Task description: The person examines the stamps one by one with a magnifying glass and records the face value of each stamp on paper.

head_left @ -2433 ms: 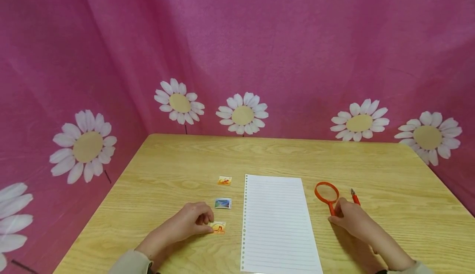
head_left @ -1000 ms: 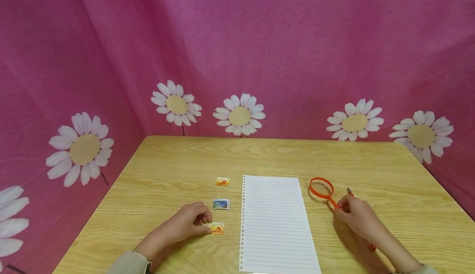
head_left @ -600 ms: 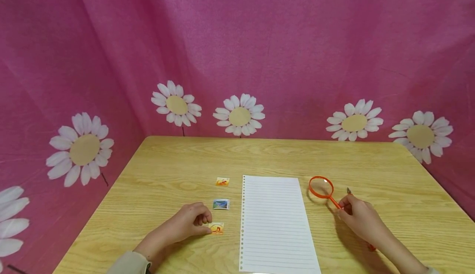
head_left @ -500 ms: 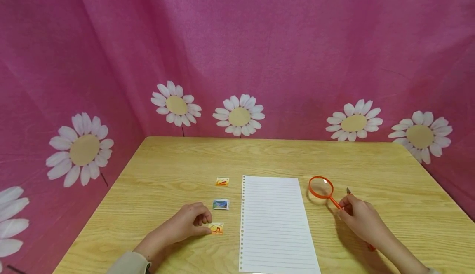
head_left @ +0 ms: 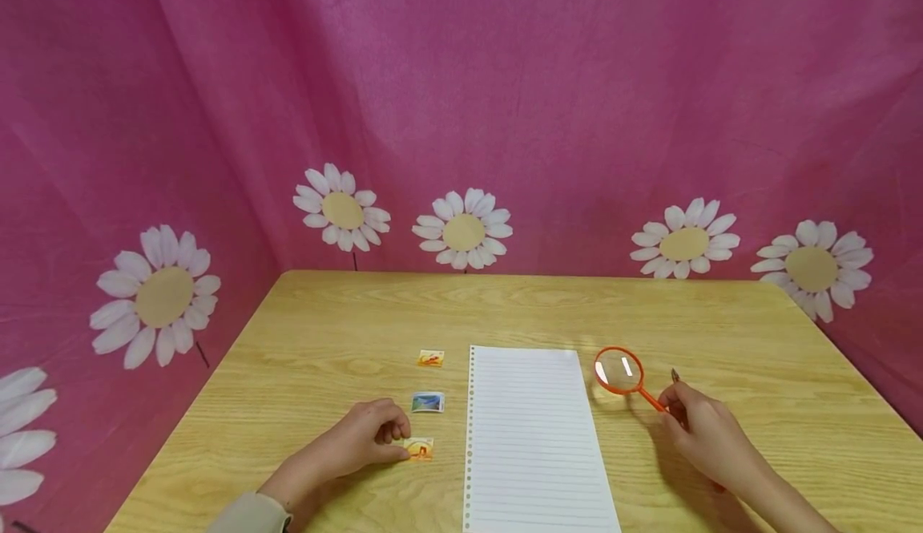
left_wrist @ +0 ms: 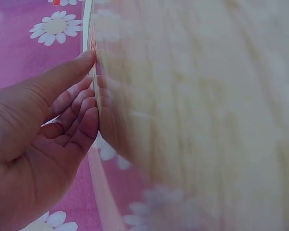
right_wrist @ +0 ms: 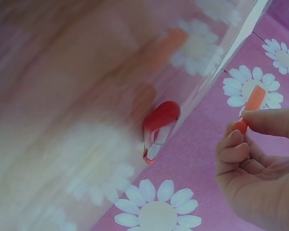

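In the head view, my left hand (head_left: pixel 364 437) rests on the table, its fingers loosely bent, thumb tip at the left edge of a yellow-orange postage stamp (head_left: pixel 421 449). The left wrist view has its thumb and fingertips (left_wrist: pixel 89 120) against the tabletop. Above that stamp lie a blue-green stamp (head_left: pixel 429 402) and another yellow-orange stamp (head_left: pixel 431 358), in a column. My right hand (head_left: pixel 710 433) pinches the handle of an orange magnifying glass (head_left: pixel 651 400) between thumb and fingers, raised off the table. Below that hand lies a red pen (right_wrist: pixel 164 114), mostly hidden in the head view.
A lined sheet of punched paper (head_left: pixel 537 437) lies between the hands, right of the stamps. The wooden table (head_left: pixel 346 308) ends at a pink curtain (head_left: pixel 562 116) with white daisies, behind and at both sides.
My right hand has taken hold of the magnifying glass's handle, lifted it and turned it, lens toward the upper left. My left hand stays at the nearest stamp. The view has shifted slightly.
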Demonstrator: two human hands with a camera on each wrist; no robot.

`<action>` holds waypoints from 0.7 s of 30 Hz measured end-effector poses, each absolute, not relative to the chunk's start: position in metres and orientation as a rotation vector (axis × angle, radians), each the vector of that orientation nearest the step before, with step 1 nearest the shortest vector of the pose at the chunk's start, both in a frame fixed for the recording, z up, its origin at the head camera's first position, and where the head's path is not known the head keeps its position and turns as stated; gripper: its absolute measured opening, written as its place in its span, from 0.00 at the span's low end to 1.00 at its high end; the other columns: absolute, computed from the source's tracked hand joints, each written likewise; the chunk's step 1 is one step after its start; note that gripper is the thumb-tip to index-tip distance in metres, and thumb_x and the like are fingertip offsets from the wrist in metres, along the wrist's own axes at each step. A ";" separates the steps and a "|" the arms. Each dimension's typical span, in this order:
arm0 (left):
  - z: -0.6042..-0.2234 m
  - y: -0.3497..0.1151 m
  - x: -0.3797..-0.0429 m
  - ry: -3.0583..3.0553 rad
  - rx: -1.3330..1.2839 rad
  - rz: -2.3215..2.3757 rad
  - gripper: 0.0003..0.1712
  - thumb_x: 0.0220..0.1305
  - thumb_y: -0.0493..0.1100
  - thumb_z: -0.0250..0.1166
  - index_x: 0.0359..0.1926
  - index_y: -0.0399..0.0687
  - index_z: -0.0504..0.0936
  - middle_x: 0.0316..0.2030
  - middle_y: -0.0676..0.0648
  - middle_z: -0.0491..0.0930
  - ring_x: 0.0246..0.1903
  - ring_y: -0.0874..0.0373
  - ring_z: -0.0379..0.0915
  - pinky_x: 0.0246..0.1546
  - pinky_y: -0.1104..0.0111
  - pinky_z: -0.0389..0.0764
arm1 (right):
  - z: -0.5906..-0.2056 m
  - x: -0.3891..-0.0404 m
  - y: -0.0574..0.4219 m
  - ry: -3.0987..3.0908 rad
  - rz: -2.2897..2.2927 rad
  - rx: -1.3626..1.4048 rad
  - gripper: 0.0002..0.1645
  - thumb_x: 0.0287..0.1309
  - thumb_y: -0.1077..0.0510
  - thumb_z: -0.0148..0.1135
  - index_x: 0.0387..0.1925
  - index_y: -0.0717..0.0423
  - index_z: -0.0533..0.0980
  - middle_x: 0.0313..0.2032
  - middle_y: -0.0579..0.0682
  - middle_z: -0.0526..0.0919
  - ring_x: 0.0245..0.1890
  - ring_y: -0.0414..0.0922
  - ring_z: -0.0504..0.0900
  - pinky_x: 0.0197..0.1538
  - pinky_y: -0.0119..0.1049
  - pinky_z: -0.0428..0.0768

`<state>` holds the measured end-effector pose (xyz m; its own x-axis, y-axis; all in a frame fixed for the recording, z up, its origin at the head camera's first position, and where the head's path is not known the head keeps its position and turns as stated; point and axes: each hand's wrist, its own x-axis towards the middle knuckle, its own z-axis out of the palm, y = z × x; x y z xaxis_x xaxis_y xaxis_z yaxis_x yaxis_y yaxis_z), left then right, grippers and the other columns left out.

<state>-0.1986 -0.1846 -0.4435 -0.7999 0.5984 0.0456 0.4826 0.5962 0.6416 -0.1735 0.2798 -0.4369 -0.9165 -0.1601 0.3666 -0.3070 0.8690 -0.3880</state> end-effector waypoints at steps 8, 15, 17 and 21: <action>-0.444 -0.185 -0.198 2.644 0.912 0.990 0.11 0.56 0.44 0.73 0.35 0.47 0.79 0.29 0.54 0.74 0.29 0.72 0.64 0.31 0.77 0.72 | -0.437 -0.170 0.278 -2.601 0.592 0.461 0.13 0.46 0.72 0.70 0.30 0.57 0.75 0.20 0.38 0.70 0.22 0.26 0.60 0.23 0.26 0.64; -0.443 -0.185 -0.198 2.652 0.920 0.985 0.12 0.55 0.45 0.73 0.35 0.47 0.79 0.29 0.54 0.73 0.29 0.72 0.64 0.31 0.78 0.72 | -0.438 -0.170 0.278 -2.575 0.564 0.505 0.15 0.45 0.72 0.71 0.30 0.56 0.75 0.21 0.37 0.69 0.22 0.25 0.60 0.23 0.26 0.63; -0.443 -0.185 -0.198 2.655 0.921 0.986 0.12 0.55 0.45 0.73 0.35 0.47 0.79 0.29 0.54 0.73 0.29 0.72 0.64 0.31 0.78 0.72 | -0.438 -0.170 0.278 -2.565 0.554 0.515 0.15 0.44 0.72 0.71 0.30 0.55 0.75 0.22 0.37 0.69 0.22 0.25 0.60 0.24 0.26 0.63; -0.444 -0.185 -0.198 2.660 0.927 0.985 0.11 0.55 0.44 0.73 0.34 0.47 0.79 0.29 0.54 0.74 0.29 0.72 0.64 0.31 0.78 0.72 | -0.438 -0.171 0.278 -2.538 0.536 0.551 0.17 0.43 0.73 0.72 0.30 0.54 0.75 0.22 0.36 0.68 0.23 0.25 0.60 0.24 0.26 0.63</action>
<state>-0.1985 -0.1848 -0.4436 -0.7958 0.6022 0.0641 0.4988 0.5916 0.6334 -0.1715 0.2783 -0.4382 -0.8015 -0.2790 0.5289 -0.4690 0.8420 -0.2666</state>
